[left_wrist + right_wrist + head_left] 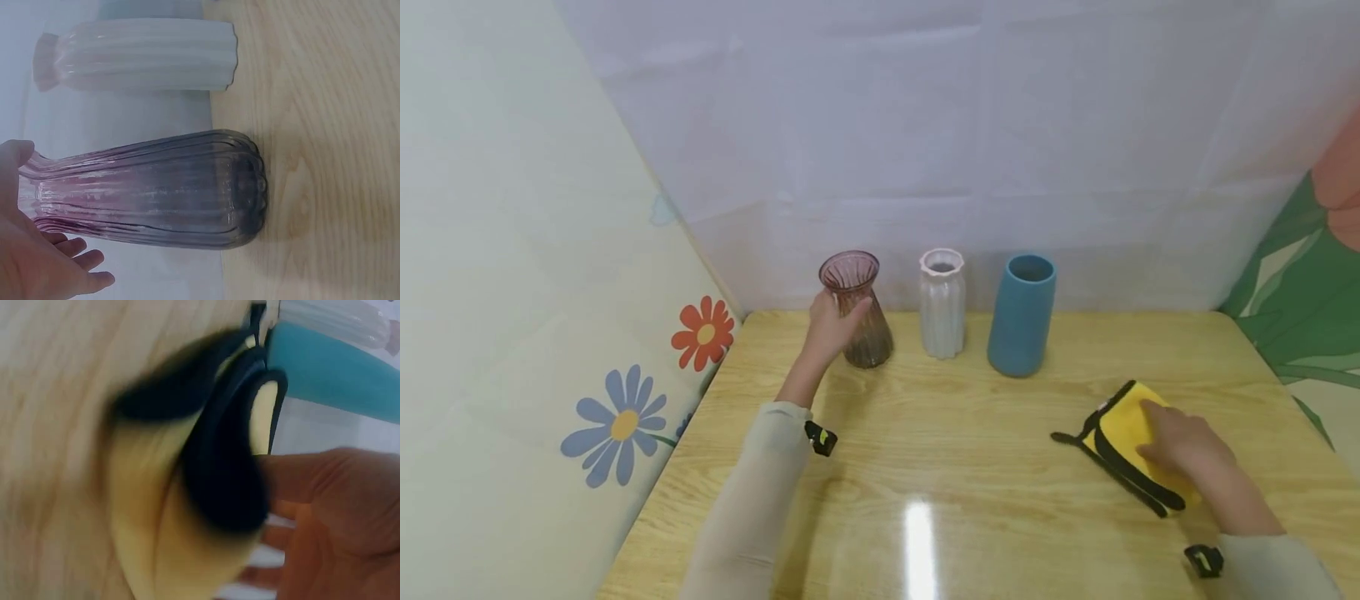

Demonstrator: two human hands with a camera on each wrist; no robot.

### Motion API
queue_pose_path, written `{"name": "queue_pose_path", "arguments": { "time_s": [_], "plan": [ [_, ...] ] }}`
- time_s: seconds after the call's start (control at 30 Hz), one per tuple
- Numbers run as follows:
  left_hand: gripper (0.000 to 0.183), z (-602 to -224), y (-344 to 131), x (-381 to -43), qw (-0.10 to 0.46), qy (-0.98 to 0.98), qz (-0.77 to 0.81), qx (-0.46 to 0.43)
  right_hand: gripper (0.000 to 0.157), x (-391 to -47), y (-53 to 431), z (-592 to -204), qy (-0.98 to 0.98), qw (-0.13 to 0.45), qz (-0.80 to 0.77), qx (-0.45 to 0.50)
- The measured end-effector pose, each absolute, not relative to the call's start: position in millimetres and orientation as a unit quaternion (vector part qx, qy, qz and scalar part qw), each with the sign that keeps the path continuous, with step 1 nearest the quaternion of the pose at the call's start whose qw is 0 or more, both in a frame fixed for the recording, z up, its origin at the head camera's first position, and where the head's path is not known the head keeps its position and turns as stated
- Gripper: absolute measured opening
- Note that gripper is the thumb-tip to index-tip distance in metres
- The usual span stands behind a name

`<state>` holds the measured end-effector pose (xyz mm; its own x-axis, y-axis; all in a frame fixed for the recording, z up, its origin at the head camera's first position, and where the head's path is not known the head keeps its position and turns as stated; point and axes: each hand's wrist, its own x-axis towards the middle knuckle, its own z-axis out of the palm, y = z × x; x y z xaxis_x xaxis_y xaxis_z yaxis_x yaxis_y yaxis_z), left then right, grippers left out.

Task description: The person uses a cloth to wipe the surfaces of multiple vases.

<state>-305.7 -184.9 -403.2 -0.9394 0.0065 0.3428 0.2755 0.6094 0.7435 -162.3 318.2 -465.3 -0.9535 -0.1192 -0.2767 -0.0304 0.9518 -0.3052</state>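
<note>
At the back left of the table stands a ribbed glass vase (870, 333), purple at its flared mouth and greyer toward the base. My left hand (837, 321) holds it around the neck, thumb on one side; in the left wrist view the other fingers (87, 269) lie loosely along the far side. Over on the right, my right hand (1187, 446) grips a folded yellow cloth (1126, 423) with black edging and a black loop. The right wrist view has the cloth (144, 506) pinched between thumb and fingers, its near part blurred.
A white fluted vase (942, 312) stands just right of the glass one, and a blue vase (1022, 321) farther right. Behind them hangs a white sheet (880, 125). The wooden table (970, 467) meets a flower-printed wall covering (625, 425) on the left.
</note>
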Motion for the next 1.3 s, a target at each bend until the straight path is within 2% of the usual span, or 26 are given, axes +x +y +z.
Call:
{"name": "queue_pose_path", "arguments": {
  "time_s": [0.1, 0.27, 0.4, 0.5, 0.63, 0.8, 0.97, 1.07, 1.3],
  "plan": [
    [0.066, -403.2, -180.3, -312.2, 0.156, -0.856, -0.484, -0.091, 0.069, -168.1, 321.1, -471.0, 0.975, 0.123, -0.155, -0.101],
    [0.076, -406.6, -175.2, -315.8, 0.126, -0.837, -0.530, -0.045, 0.061, -171.4, 320.5, -477.7, 0.969, 0.109, -0.173, -0.139],
    [0.072, -409.5, -173.7, -317.9, 0.132, -0.834, -0.536, -0.013, 0.055, -169.0, 311.9, -481.5, 0.972, 0.087, -0.182, -0.123],
    [0.065, -411.5, -174.9, -319.5, 0.140, -0.835, -0.531, -0.007, 0.064, -167.1, 302.3, -480.2, 0.977, 0.110, -0.170, -0.072],
    [0.065, -414.2, -177.6, -320.3, 0.129, -0.850, -0.511, -0.014, 0.071, -164.5, 293.0, -474.8, 0.975, 0.163, -0.150, 0.002],
    [0.070, -414.8, -180.4, -316.7, 0.104, -0.862, -0.495, -0.028, 0.075, -163.6, 288.3, -471.5, 0.971, 0.173, -0.161, 0.032],
    [0.071, -410.9, -182.3, -311.1, 0.096, -0.870, -0.482, -0.042, 0.075, -166.1, 287.6, -470.7, 0.972, 0.159, -0.170, 0.029],
    [0.064, -408.6, -182.0, -308.9, 0.096, -0.871, -0.478, -0.054, 0.072, -167.5, 287.4, -470.8, 0.975, 0.147, -0.166, 0.022],
    [0.058, -409.5, -183.4, -305.4, 0.095, -0.875, -0.469, -0.074, 0.057, -168.9, 283.9, -473.1, 0.985, 0.088, -0.149, -0.012]
  ]
}}
